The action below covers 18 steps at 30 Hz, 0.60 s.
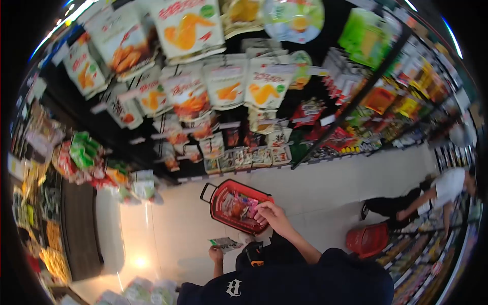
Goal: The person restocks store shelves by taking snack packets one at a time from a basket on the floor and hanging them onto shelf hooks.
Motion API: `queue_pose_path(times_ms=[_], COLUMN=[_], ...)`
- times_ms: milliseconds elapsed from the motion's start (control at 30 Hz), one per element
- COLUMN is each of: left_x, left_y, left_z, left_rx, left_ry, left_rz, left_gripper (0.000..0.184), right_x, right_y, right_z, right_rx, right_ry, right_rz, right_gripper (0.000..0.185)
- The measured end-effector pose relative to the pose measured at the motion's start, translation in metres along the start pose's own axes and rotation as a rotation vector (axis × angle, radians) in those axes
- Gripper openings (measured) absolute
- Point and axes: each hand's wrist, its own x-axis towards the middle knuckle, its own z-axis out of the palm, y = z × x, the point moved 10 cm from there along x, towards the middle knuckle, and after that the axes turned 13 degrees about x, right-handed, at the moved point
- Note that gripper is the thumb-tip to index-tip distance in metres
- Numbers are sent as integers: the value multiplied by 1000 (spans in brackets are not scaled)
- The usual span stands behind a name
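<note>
My left hand (216, 253) is closed on the end of a small green and white snack packet (225, 244), held low near my body. My right hand (273, 215) is over the near right side of a red shopping basket (218, 209). Its fingers are curled together, and whatever they may hold is hidden. Inside the basket, a pink packet (250, 204) and other wrapped goods (233, 206) lie close to my right fingertips. The basket has a black handle at its left end.
Ahead are shelves hung with white snack bags (185, 28) and smaller packets. Bagged goods (84, 152) hang from a stand at left. At right, a person in a white top (450, 185) is beside another red basket (367, 240). Pale tiled floor (168, 223) lies between.
</note>
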Motion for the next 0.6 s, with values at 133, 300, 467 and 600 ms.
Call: queue_pose_path(times_ms=[133,300,467,600], left_x=[20,37,34,33], left_y=[7,32,80,125], left_z=[31,66,91,111], left_rx=[-227,-279,-145,-71], left_ry=[-191,-373,-464,-434], left_rz=[-23,-22,145,397], left_gripper=[16,17,20,17], right_x=[-14,-45,-80,-95], right_y=[-14,-13,-2,1], right_z=[-9,-22,-30,-31], right_rx=[-26,-90,-73,-125], right_ry=[43,149,242,238], right_rz=[-75,-100,-72,-81], right_gripper=[20,22,23,24])
